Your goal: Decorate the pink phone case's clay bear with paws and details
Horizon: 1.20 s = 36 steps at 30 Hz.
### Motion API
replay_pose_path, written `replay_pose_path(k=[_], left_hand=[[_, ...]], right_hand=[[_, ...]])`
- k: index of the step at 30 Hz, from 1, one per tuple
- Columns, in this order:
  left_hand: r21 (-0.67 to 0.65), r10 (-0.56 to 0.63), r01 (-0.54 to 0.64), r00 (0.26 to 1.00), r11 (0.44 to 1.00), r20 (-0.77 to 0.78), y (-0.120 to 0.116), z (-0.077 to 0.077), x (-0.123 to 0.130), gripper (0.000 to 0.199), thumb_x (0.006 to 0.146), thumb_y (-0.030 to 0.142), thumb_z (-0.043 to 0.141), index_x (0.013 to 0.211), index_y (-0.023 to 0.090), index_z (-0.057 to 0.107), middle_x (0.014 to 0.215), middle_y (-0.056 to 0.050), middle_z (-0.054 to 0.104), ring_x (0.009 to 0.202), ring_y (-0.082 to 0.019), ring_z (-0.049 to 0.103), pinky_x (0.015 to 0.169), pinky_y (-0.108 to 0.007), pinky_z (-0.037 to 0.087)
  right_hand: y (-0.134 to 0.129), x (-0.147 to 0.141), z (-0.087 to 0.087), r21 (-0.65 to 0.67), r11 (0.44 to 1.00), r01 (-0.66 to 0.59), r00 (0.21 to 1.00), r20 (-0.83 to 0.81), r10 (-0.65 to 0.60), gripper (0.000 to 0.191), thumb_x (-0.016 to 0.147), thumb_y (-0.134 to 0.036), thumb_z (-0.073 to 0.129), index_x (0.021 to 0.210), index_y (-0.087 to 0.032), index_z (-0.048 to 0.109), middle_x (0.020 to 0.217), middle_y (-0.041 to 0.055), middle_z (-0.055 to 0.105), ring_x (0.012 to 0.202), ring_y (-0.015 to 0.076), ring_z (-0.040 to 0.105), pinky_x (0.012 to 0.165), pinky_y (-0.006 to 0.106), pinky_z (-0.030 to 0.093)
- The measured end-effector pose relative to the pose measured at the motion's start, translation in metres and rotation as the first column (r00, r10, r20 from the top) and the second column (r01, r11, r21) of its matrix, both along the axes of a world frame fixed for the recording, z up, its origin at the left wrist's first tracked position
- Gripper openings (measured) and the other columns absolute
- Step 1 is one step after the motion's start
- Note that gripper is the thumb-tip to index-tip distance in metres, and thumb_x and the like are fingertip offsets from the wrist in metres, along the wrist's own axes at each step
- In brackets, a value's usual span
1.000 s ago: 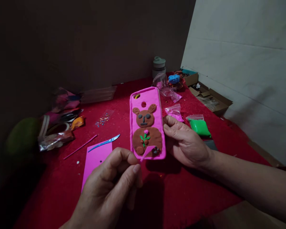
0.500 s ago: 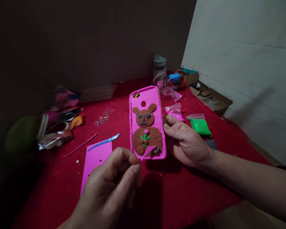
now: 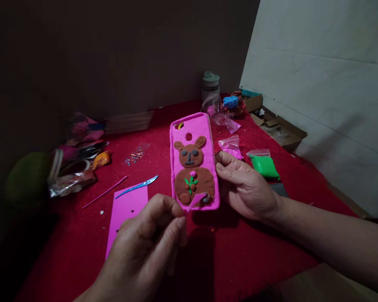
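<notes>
Fingers [image 3: 165,205] of the left hand [image 3: 138,247] are pinching a pink tool [image 3: 198,201] in the head view, its flat end overlapping the lower body of a brown bear [image 3: 183,181]; contact is staying unclear. The right hand [image 3: 247,186] is clamping the pink phone case [image 3: 195,126], which is carrying the bear, by its right edge, above a red cloth [image 3: 239,251]. A blue knife [image 3: 138,186] is lying partly on a pink sheet [image 3: 124,220].

Matt, clay-like phone case [image 3: 194,162]

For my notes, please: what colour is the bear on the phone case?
The bear is brown, with dark grey eyes; the head view shows it best.
</notes>
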<state>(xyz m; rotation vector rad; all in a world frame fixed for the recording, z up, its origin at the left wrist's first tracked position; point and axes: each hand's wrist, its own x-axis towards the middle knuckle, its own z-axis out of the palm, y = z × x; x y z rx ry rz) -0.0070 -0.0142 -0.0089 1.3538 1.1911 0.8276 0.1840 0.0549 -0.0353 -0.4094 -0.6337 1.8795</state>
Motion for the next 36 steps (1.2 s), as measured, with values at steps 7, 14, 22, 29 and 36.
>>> replay_pose_path(k=[7, 14, 22, 29, 36], left_hand=[[0.061, 0.016, -0.010, 0.995, 0.998, -0.095, 0.003, 0.011, 0.003, 0.014, 0.091, 0.031, 0.054, 0.081, 0.022, 0.053, 0.056, 0.007, 0.053, 0.039, -0.004, 0.046, 0.037, -0.011, 0.037], [0.075, 0.012, -0.005, 0.996, 0.997, -0.089, 0.002, 0.012, 0.002, 0.013, 0.091, 0.030, 0.055, 0.081, 0.022, 0.054, 0.056, 0.007, 0.054, 0.039, -0.004, 0.046, 0.037, -0.010, 0.037], [0.054, -0.017, 0.021, 0.998, 0.998, -0.066, 0.002, 0.008, 0.000, 0.013, 0.091, 0.030, 0.054, 0.081, 0.022, 0.053, 0.057, 0.007, 0.053, 0.040, -0.005, 0.046, 0.038, -0.011, 0.037], [0.093, -0.048, 0.060, 0.991, 0.994, -0.125, 0.000, 0.012, -0.004, 0.016, 0.093, 0.032, 0.052, 0.080, 0.022, 0.055, 0.056, 0.006, 0.050, 0.042, -0.005, 0.043, 0.039, -0.012, 0.037], [0.215, -0.069, 0.125, 0.966, 0.969, -0.251, 0.003, 0.016, -0.004, 0.009, 0.090, 0.023, 0.055, 0.081, 0.023, 0.055, 0.059, 0.006, 0.054, 0.045, -0.006, 0.045, 0.046, -0.012, 0.040]], right_hand=[[0.000, 0.000, 0.001, 0.003, 1.000, -0.015, 1.000, -0.025, 0.015, 0.013, 0.077, -0.014, 0.071, 0.085, -0.017, 0.061, 0.074, -0.0028, 0.065, 0.069, 0.0088, 0.063, 0.073, 0.022, 0.052], [0.000, -0.001, 0.002, 0.013, 1.000, -0.016, 1.000, -0.023, 0.016, 0.013, 0.077, -0.013, 0.071, 0.084, -0.017, 0.061, 0.075, -0.0027, 0.065, 0.070, 0.0089, 0.064, 0.074, 0.022, 0.053], [-0.001, -0.001, 0.001, 0.039, 0.999, -0.022, 1.000, -0.014, 0.022, 0.011, 0.080, -0.012, 0.067, 0.087, -0.017, 0.061, 0.076, -0.0025, 0.066, 0.070, 0.0084, 0.064, 0.074, 0.022, 0.053], [0.000, -0.001, 0.002, 0.048, 0.998, -0.029, 0.999, -0.012, 0.029, 0.010, 0.079, -0.012, 0.068, 0.085, -0.017, 0.061, 0.076, -0.0025, 0.066, 0.069, 0.0075, 0.064, 0.071, 0.019, 0.052], [0.000, -0.002, 0.002, 0.022, 0.999, -0.034, 0.999, 0.001, 0.034, 0.011, 0.077, -0.012, 0.069, 0.081, -0.016, 0.060, 0.074, -0.0023, 0.066, 0.068, 0.0071, 0.063, 0.070, 0.018, 0.052]])
